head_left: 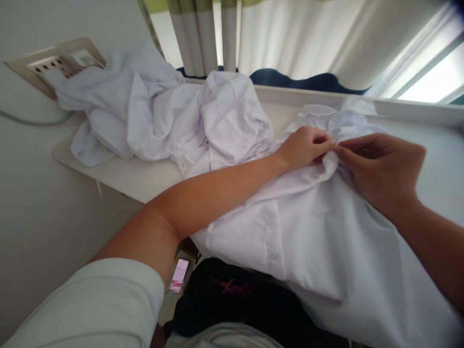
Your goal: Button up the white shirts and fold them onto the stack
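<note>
A white cloth garment (308, 232) is spread over the front edge of a white table and hangs down across my lap, with a seamed strip showing on it. My left hand (304, 147) pinches a gathered fold of it near the table's back. Fingertip to fingertip with it, my right hand (384, 169) is closed in a pinch on the same fold. Whatever small detail lies between the fingertips is hidden. To the left, more crumpled white fabric (232, 116) lies heaped; I cannot tell whether it is one piece with the garment.
The table (123, 174) has a raised back ledge (406, 108) below pale curtains (290, 38) and a window. A power socket panel (54, 65) with a cable is on the left wall, touching the heap. Below the table edge a lit phone (180, 270) shows.
</note>
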A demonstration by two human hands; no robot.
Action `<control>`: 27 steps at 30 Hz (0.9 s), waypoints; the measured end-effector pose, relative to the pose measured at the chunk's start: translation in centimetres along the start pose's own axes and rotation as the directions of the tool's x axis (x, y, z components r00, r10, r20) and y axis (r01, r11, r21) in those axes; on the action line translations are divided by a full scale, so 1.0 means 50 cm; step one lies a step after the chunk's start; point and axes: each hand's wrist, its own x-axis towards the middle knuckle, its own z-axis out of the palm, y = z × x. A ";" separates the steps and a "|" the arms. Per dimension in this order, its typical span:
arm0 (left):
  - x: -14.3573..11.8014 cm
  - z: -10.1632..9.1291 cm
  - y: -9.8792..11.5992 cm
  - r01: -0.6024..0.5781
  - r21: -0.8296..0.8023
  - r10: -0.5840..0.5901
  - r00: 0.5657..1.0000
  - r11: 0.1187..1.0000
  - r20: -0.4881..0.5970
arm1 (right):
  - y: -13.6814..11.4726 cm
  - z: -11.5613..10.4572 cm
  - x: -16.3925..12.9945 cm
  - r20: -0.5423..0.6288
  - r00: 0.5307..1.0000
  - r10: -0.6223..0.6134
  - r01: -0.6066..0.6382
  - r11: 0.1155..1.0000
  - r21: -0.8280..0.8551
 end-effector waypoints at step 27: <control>0.006 0.009 0.012 0.173 -0.176 -0.177 0.984 0.969 -0.008 | -0.005 0.005 -0.002 0.002 0.999 -0.041 0.041 0.995 0.088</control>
